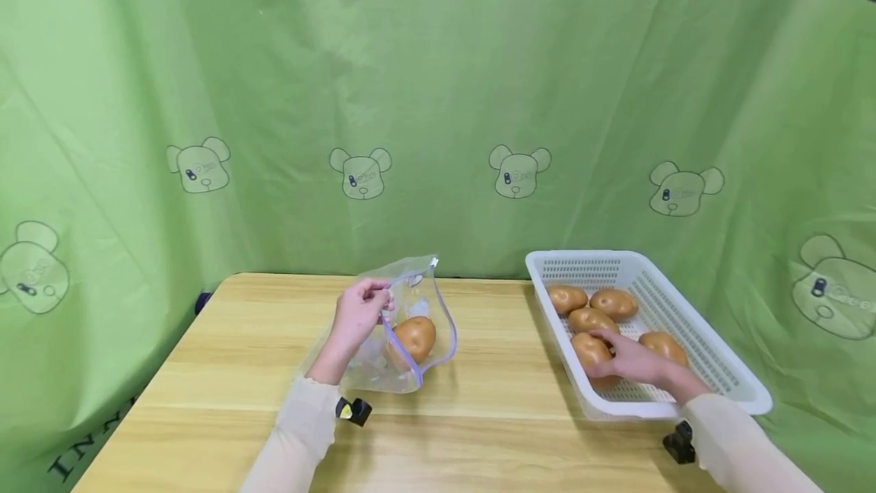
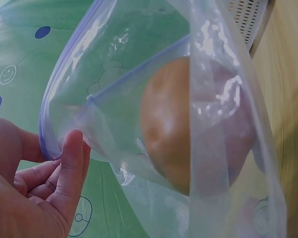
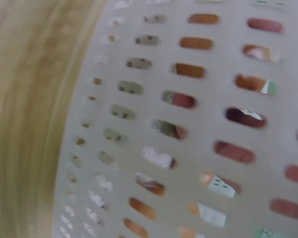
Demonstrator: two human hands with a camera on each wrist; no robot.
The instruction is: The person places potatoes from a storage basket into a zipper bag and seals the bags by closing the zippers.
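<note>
My left hand point(image 1: 360, 314) pinches the purple-edged rim of a clear zip bag point(image 2: 169, 218), whose mouth gapes toward the right. Inside the bag lies one brown potato point(image 1: 416, 337), partly behind the plastic in the left wrist view. On the right, my right hand point(image 1: 633, 360) reaches into a white basket point(image 1: 712, 326), its fingers curled round the nearest potato point(image 1: 588, 352). Around that one are several more potatoes point(image 1: 614, 303) on the basket floor. The right wrist view meets the slotted basket wall point(image 3: 188, 148), and the hand shows only in bits through the slots.
Both bag and basket rest on a light wooden table point(image 1: 493, 402), the basket at its right end. Behind the table hangs a green curtain point(image 1: 438, 82) with bear-head prints. The basket's raised rim point(image 1: 582, 253) surrounds the potatoes.
</note>
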